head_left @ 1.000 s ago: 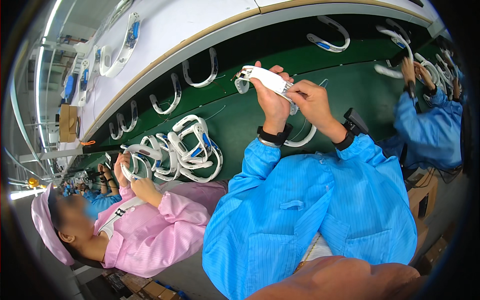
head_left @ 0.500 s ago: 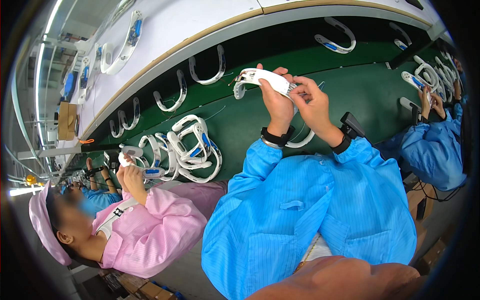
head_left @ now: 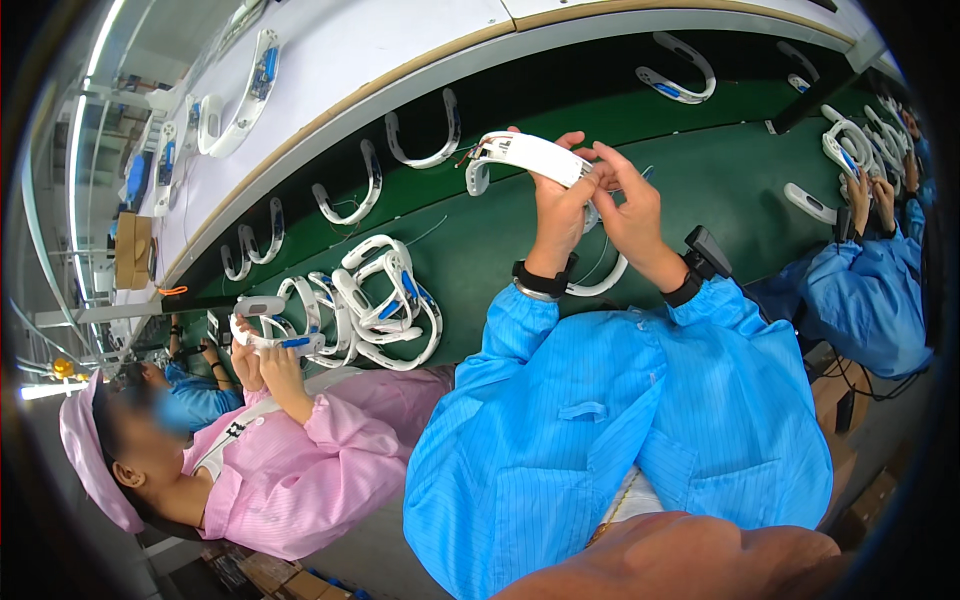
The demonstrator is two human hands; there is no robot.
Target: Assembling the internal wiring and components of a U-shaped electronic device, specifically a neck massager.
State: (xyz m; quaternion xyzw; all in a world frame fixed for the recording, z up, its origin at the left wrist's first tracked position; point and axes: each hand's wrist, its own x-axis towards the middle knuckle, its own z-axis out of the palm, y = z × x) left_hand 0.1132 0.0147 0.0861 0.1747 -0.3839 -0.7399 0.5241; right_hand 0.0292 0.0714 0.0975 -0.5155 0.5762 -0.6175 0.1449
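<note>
In front of me, above the green work surface, I hold a white curved plastic housing (head_left: 535, 153) with thin reddish wires at its left end. My left hand (head_left: 556, 215) is closed around it from below, thumb near its right end. At that same end, the bent fingers and thumb of my right hand (head_left: 635, 212) pinch the housing; the exact point of contact is partly hidden. Beneath my hands a white curved piece (head_left: 606, 282) shows in part, with a thin wire beside it.
A pile of white curved housings (head_left: 390, 290) lies to the left. More U-shaped housings (head_left: 425, 160) line the green surface (head_left: 480, 245) below a raised white shelf (head_left: 400, 35). A co-worker in pink (head_left: 310, 460) handles a housing at left; another in blue (head_left: 860, 300) works at right.
My left thumb has slid toward the housing's right end, and the housing has turned slightly. My right fingers have shifted at that end. The pink-sleeved co-worker has raised and turned a housing.
</note>
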